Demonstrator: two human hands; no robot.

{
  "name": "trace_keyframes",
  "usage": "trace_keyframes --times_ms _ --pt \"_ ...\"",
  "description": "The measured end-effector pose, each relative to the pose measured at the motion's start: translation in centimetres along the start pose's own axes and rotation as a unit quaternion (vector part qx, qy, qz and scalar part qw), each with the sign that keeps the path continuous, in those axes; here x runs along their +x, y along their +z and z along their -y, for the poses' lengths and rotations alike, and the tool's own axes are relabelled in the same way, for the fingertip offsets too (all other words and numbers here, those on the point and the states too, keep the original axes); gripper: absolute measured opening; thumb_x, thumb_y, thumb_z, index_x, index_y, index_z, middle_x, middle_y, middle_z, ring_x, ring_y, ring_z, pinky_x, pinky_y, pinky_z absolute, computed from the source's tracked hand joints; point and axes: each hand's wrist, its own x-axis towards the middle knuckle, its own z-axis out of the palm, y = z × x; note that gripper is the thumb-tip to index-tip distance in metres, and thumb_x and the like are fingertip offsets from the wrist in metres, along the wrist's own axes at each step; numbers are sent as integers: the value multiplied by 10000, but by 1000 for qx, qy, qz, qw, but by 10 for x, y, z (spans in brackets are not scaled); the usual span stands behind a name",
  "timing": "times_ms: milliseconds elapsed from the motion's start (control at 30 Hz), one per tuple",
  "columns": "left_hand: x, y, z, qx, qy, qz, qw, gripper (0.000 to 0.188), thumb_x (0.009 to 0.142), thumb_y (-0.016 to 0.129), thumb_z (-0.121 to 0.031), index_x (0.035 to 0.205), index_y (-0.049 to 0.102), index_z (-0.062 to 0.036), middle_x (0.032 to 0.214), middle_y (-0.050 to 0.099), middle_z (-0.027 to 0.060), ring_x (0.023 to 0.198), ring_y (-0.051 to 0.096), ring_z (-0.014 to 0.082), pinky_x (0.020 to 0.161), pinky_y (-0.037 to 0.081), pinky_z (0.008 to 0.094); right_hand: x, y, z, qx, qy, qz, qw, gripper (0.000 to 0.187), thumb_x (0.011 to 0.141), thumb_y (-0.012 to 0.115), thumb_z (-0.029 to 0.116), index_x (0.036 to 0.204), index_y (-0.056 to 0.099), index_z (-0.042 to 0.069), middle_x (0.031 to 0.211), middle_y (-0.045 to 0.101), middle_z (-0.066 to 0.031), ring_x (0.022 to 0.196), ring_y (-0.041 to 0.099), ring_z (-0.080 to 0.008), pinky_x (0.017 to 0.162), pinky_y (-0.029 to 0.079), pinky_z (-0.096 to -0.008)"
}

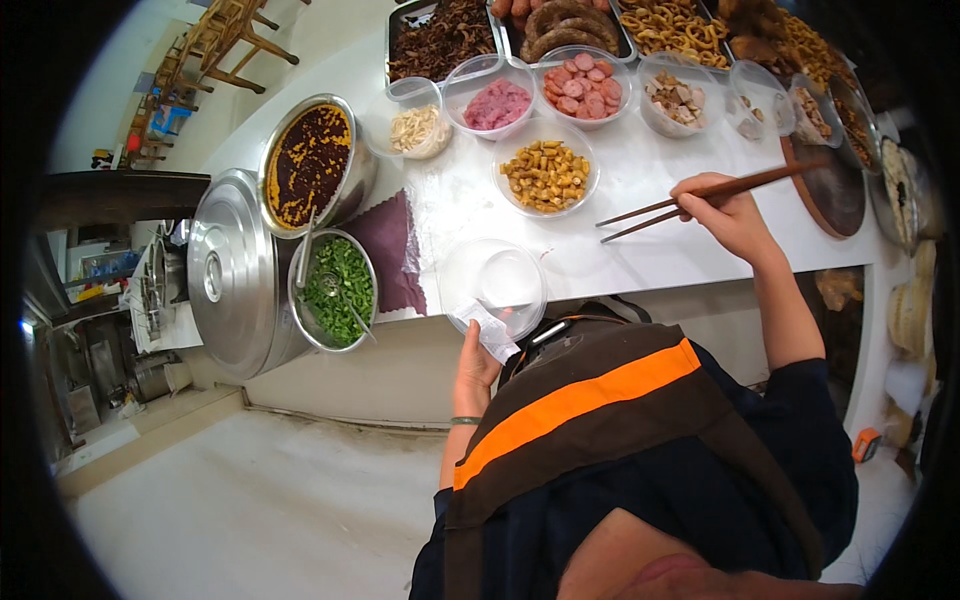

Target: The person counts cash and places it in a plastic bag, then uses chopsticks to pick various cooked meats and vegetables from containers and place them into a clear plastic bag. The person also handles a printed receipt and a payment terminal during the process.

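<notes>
My left hand (477,362) is closed on a crumpled white paper slip (484,326) at the near edge of the white table. Just beyond the slip sits a clear round plastic container (458,264), with a smaller round shape inside or on it. In my right hand (728,216) is a pair of long brown chopsticks (775,178), held over the table with slightly parted tips pointing left. Nothing is between the tips. Nearest to them is a clear tub of yellow-brown chopped pieces (545,177). Behind it are tubs of sliced sausage (582,90) and pink shreds (498,104).
Left of the container lie a purple cloth (388,250), a steel bowl of chopped greens (336,285), a bowl of dark red sauce (308,165) and a large lidded pot (228,275). Filled trays (440,45) line the back. A round dark board (828,190) is at right.
</notes>
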Motion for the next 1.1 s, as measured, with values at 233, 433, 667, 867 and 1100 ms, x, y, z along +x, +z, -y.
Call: trace_keyframes --times_ms 233,433,667,867,1100 --pt "-10 -20 -33 88 46 -8 995 797 839 672 -426 1458 254 -148 1281 545 132 1042 548 244 940 439 414 -39 53 11 -200 -147 14 969 55 814 640 42 845 672 9 779 631 -99 708 604 -207 642 488 -313" --pt "-6 -29 -57 203 87 30 975 820 836 686 -388 1461 240 -103 1298 476 128 1141 471 241 922 433 387 -56 90 31 -280 -148 7 949 79 797 619 57 835 671 11 772 635 -120 700 609 -245 646 492 -333" --pt "3 -21 -71 167 78 72 980 797 863 664 -386 1462 223 -99 1335 432 130 1191 432 254 957 417 414 -57 61 67 -8 -126 -65 990 152 889 564 105 944 649 -9 855 650 -78 791 620 -166 679 493 -301" --pt "21 -16 -77 107 81 50 990 778 868 660 -412 1455 236 -130 1307 452 101 1130 477 239 922 440 398 60 66 58 44 -190 -124 973 169 933 559 132 1003 639 1 860 641 -55 768 582 -118 702 473 -253" --pt "32 8 -83 119 109 -44 986 756 864 656 -442 1442 271 -144 1226 501 82 1057 510 221 887 454 387 201 108 29 -181 -289 -79 937 144 832 600 127 896 671 19 852 627 -87 781 622 -190 697 489 -336"
